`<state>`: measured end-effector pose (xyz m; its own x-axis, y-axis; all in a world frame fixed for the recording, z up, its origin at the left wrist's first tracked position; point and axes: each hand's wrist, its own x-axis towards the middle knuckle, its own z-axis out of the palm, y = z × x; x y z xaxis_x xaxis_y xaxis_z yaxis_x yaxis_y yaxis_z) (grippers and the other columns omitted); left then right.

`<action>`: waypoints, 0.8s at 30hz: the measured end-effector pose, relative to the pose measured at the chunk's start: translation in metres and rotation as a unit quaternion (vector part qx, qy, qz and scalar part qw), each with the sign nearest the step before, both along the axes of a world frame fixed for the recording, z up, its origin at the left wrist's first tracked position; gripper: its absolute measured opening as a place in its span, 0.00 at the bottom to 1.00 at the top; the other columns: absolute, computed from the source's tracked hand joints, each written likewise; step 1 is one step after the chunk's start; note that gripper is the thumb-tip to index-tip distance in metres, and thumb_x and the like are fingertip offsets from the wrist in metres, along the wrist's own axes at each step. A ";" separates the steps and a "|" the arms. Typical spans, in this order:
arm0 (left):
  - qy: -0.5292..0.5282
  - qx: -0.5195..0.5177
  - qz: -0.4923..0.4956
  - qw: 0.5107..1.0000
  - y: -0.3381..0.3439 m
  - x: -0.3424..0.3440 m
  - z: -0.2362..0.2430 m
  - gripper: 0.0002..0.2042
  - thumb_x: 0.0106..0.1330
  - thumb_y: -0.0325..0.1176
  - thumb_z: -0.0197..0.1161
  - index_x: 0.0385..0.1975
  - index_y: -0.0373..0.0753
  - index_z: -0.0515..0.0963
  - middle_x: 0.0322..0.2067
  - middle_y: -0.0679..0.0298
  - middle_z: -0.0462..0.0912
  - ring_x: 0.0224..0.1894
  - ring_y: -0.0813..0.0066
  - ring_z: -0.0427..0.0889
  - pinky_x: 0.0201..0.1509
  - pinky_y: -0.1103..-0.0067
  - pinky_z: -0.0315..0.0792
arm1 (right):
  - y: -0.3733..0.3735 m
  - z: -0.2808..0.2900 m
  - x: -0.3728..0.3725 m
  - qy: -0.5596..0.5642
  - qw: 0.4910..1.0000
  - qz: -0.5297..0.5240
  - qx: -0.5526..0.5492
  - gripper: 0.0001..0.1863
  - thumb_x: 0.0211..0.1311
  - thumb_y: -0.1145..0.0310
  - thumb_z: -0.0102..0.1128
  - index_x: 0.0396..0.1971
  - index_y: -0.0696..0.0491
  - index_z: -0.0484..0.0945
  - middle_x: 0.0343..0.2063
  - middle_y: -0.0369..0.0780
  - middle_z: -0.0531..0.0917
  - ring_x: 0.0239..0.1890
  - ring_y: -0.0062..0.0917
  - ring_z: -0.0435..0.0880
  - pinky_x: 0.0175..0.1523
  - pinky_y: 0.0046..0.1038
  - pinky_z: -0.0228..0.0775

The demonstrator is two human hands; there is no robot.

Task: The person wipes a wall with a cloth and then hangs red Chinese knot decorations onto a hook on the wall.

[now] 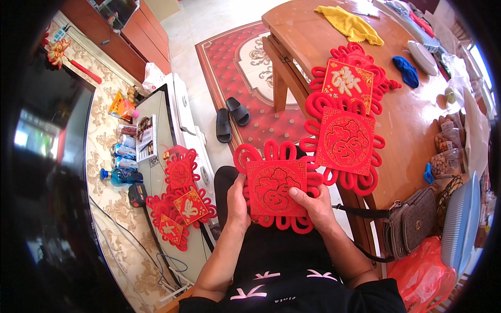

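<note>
Both hands hold a red square ornament (276, 182) edged with looped cord, just left of the near part of the wooden table (402, 138), in front of the person's black shirt (292, 266). The left hand (238, 205) is curled around the ornament's left side, its fingers mostly hidden behind the loops; the right hand (317, 207) pinches the lower right corner — thumb flat on the embossed face, fingers out of sight underneath. At the table's left edge lies a second red looped square (345, 140), close to the held one; whether cord joins the two cannot be told. Beyond it on the table lies a red-and-gold panel (348, 85) with a gold character, and at the table's far end, a yellow cloth (349, 23). A blue cloth (406, 71) is farther right on the table. A grey-brown bag (412, 221) sits at the table's near end. Left of the table, black slippers (223, 125) rest on a red patterned rug (219, 68), and well left — past the slippers — more red ornaments (181, 173) lie on a low cabinet (160, 130).
</note>
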<state>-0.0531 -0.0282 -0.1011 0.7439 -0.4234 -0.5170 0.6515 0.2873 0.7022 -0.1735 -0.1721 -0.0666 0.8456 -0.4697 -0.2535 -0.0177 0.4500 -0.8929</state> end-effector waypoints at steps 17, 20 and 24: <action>0.011 0.020 0.009 1.000 -0.002 -0.003 -0.004 0.20 0.75 0.43 0.47 0.55 0.33 0.73 0.48 0.61 0.81 0.47 0.75 0.81 0.52 0.78 0.73 | -0.002 -0.012 -0.001 0.016 1.000 -0.007 0.017 0.19 0.62 0.66 0.66 0.49 0.60 0.77 0.41 0.38 0.83 0.42 0.20 0.81 0.50 0.25 0.74; 0.010 0.019 0.011 1.000 -0.003 -0.004 -0.008 0.20 0.75 0.42 0.47 0.54 0.33 0.74 0.48 0.61 0.81 0.47 0.75 0.80 0.53 0.78 0.73 | -0.002 -0.015 -0.001 0.023 1.000 -0.011 0.016 0.18 0.63 0.66 0.65 0.49 0.60 0.77 0.41 0.38 0.83 0.42 0.19 0.81 0.50 0.25 0.74; 0.019 0.036 0.018 0.999 -0.002 -0.004 -0.017 0.19 0.75 0.42 0.48 0.52 0.33 0.76 0.45 0.62 0.82 0.45 0.76 0.81 0.50 0.78 0.74 | -0.003 -0.021 -0.001 0.018 0.999 -0.009 0.028 0.17 0.64 0.67 0.64 0.48 0.60 0.77 0.41 0.38 0.83 0.43 0.19 0.81 0.50 0.25 0.74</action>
